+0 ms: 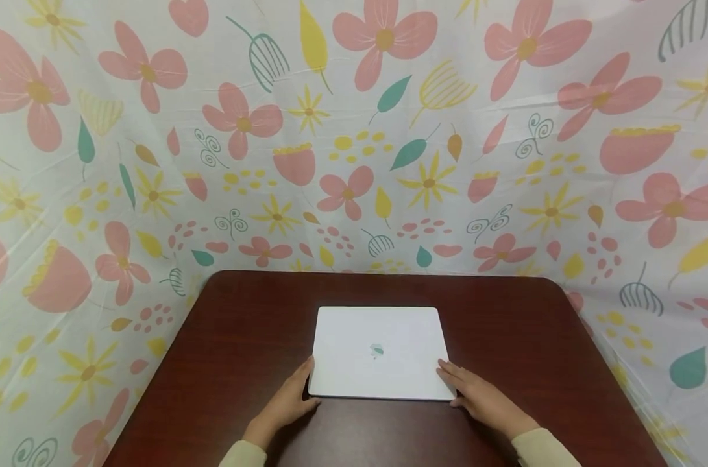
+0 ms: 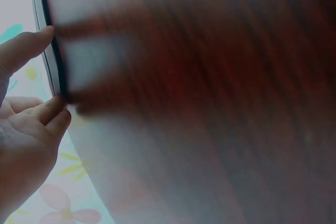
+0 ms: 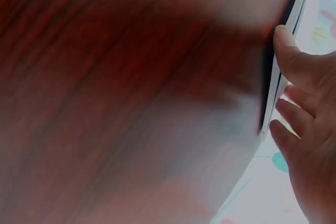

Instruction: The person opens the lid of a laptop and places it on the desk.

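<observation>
- Silver-white, flat, rectangular closed laptop (image 1: 383, 366) with a small greenish emblem (image 1: 377, 351) at its middle: the head view shows it at 6 o'clock, on a dark reddish-brown wooden-looking table (image 1: 237, 324), with a flower-printed white cloth (image 1: 354, 130) beyond at 12.
- In that view the person's left hand (image 1: 286, 399) holds the laptop's 8 o'clock corner, fingers along the side, thumb at the near edge. The right hand (image 1: 485, 395) holds the 4 o'clock corner, fingertips over the lid's rim.
- Left wrist view: the laptop's thin edge runs down from 11 o'clock; the left hand is partly closed, thumb on the edge, fingertips bent in at the corner.
- Right wrist view: the edge slants between 1 and 3 o'clock; the right hand is loosely closed, thumb against the edge, other fingers spread behind it. How hard either hand presses, I cannot tell.
- Judging by looks, it should be stiff, moderately heavy, rather slippery and vulnerable to knocks; the sides at 3 and 9 o'clock offer the best balanced hold.
</observation>
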`<state>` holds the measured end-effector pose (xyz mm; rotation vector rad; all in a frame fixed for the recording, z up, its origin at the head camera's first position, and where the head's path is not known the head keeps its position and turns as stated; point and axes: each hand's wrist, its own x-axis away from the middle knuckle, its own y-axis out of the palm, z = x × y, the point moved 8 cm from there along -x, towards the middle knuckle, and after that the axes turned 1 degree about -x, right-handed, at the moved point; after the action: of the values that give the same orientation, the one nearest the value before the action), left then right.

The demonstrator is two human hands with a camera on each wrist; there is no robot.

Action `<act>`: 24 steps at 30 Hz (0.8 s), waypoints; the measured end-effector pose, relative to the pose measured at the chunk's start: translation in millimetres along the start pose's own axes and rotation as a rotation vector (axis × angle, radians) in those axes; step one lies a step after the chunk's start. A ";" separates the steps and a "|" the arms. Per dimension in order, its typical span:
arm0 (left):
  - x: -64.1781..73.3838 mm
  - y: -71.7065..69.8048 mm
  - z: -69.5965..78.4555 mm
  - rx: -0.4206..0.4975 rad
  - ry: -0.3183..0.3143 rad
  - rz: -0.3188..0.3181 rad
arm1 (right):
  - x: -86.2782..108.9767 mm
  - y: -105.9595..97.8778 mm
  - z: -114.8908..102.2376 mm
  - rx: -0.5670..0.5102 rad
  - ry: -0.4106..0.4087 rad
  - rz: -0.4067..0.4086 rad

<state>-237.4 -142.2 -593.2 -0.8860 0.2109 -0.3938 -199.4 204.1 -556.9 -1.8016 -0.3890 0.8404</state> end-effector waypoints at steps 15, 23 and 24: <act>-4.8 -1.9 -5.0 -0.027 0.011 0.035 | 0.0 -6.1 -3.5 0.061 -0.079 0.053; -4.0 -1.7 -7.6 -0.031 -0.004 0.040 | 1.7 -10.5 -7.9 0.072 -0.119 0.110; -4.1 -2.0 -7.8 -0.028 -0.006 0.042 | 2.1 -10.9 -8.4 0.076 -0.125 0.115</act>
<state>-244.3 -147.2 -596.4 -0.9085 0.2290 -0.3499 -190.7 203.8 -546.0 -1.7188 -0.3314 1.0381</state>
